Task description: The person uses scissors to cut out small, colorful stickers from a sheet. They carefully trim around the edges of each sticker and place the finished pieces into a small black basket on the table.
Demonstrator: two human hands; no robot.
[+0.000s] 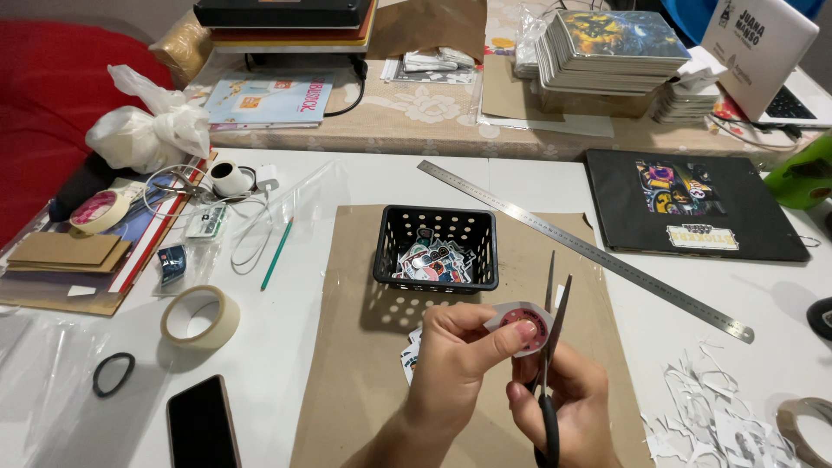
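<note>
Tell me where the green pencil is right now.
In the head view, the green pencil lies on the white table, left of the brown paper mat, beside the tangled white cable and up-right of the roll of masking tape.

A white surface (286, 364) carries a brown paper sheet (364, 364), and a black basket (438, 247) of stickers stands on that sheet. A long steel ruler (589, 250) lies slantwise. To the left sit a tape roll (201, 317), a dark phone (202, 426), a green pencil (277, 253) and a black ring (113, 373). Paper scraps (702, 407) litter the right.
</note>
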